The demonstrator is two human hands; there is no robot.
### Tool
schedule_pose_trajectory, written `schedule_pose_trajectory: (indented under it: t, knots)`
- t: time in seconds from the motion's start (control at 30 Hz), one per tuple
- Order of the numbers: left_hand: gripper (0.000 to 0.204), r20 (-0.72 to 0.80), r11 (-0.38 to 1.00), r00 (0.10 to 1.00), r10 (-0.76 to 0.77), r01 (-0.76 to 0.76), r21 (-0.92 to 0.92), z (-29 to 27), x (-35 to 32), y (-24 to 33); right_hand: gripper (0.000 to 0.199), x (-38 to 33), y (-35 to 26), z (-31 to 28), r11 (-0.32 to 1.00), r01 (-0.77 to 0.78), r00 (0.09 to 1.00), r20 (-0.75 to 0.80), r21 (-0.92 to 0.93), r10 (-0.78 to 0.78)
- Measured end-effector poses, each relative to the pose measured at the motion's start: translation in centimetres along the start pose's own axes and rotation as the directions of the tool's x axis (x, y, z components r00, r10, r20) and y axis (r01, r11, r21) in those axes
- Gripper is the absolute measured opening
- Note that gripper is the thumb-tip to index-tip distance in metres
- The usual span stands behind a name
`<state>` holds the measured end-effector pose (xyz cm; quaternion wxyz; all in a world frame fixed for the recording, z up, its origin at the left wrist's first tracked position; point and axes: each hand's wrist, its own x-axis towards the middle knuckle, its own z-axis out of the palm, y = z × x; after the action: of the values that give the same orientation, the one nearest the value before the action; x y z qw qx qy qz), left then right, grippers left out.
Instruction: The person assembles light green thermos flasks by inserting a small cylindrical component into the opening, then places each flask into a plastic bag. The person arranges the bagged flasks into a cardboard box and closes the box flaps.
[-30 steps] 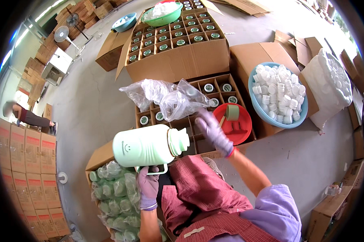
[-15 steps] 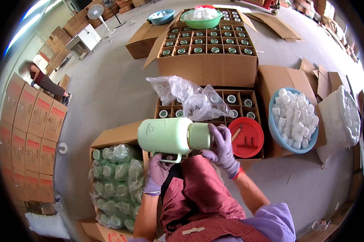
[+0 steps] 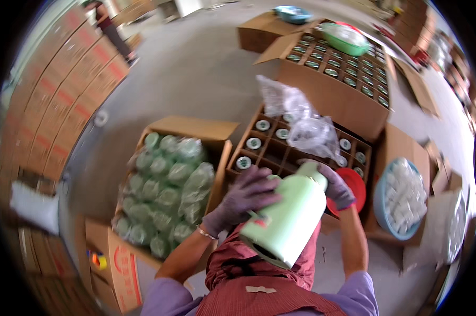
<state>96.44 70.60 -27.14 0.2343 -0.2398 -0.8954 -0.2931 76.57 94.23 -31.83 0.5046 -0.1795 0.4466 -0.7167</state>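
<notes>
Holding pale green jug (image 3: pixel 290 218) tilted above lap (image 3: pixel 225 266), gripping its narrow end with right hand (image 3: pixel 337 184), spreading left hand (image 3: pixel 248 197) at its side without clear contact, apparently steadying it, probably needing firm two-handed support next.

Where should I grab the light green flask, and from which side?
Probably at the narrow end of the light green flask, coming from the right, where the right hand is. The flask is tilted, with that end pointing forward and to the right; it looks slimmer than the broad barrel, so likely easier to wrap a hand around.
</notes>
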Motion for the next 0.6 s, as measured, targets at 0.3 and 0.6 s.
schedule_pose_trajectory:
  t: [0.3,0.6]
  knots:
    - [0.053,0.293,0.990,0.948,-0.125,0.137,-0.021,-1.0,-15.3,-2.5,0.061,1.9,0.9,9.0,0.492,0.079,0.925,0.247,-0.867,0.287]
    - [0.056,-0.166,-0.120,-0.289,-0.943,0.758,-0.641,-8.2,-26.4,-32.0,0.052,4.9,3.3,1.3,0.927,-0.087,0.975,-0.221,-0.364,0.005]
